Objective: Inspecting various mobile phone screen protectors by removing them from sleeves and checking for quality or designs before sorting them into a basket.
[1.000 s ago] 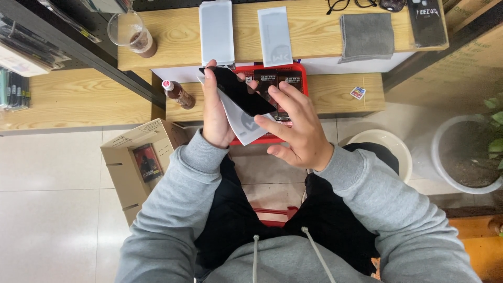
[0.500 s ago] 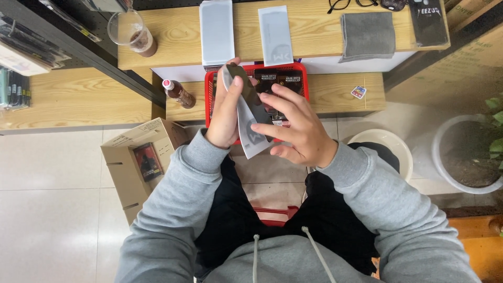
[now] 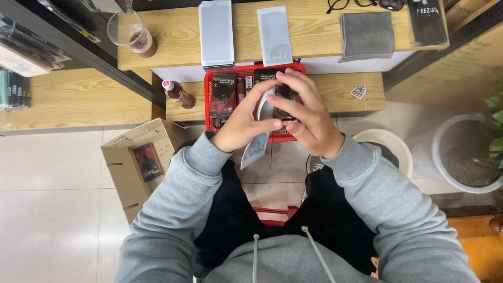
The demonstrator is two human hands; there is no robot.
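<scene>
Both hands are meeting over the basket (image 3: 212, 102), the left grip (image 3: 243, 123) and right grip (image 3: 306, 112) touching around a flat pouch (image 3: 257, 144) that is hanging below them. The basket is sitting on the lower surface (image 3: 340, 94). Left of the grips a bottle (image 3: 177, 93) is standing; a cardboard box (image 3: 137, 162) is lying on the floor below it. Beyond the grips, on the upper surface (image 3: 178, 42), two sleeves (image 3: 216, 32) are lying side by side, a cup (image 3: 132, 32) to their left, a folded cloth (image 3: 365, 35) to their right.

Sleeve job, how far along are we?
Mid-step. Both hands, left hand and right hand, hold a grey sleeve edge-on with a dark item, barely visible, against it. Dark packs fill the red basket; flat sleeves wait on the shelf. Finished count: cannot tell.
</scene>
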